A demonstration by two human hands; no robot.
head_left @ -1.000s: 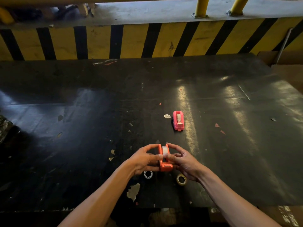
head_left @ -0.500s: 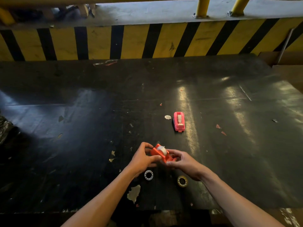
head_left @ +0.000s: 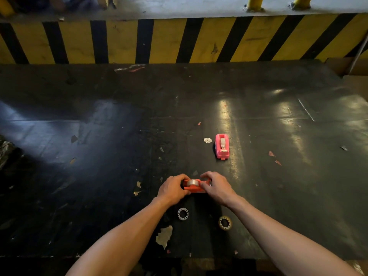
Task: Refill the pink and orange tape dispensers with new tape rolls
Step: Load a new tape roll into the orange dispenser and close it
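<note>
The orange tape dispenser (head_left: pixel 194 186) lies crosswise low over the black table, with a clear tape roll (head_left: pixel 192 182) seated in it. My left hand (head_left: pixel 172 189) grips its left end and my right hand (head_left: pixel 216 188) grips its right end. Farther back and to the right, the pink tape dispenser (head_left: pixel 222 146) stands on the table with a tape roll in it. Nearer to me lie a white empty core ring (head_left: pixel 183 213) and a yellowish tape ring (head_left: pixel 225 222).
The black table (head_left: pixel 99 156) is scuffed, with paper scraps and a small white disc (head_left: pixel 207 140) near the pink dispenser. A yellow-and-black striped barrier (head_left: pixel 179 40) runs along the far edge. Cardboard (head_left: pixel 354 76) sits at the far right.
The orange dispenser has turned from pointing toward me to lying crosswise. Both hands shifted forward with it and lowered it toward the table.
</note>
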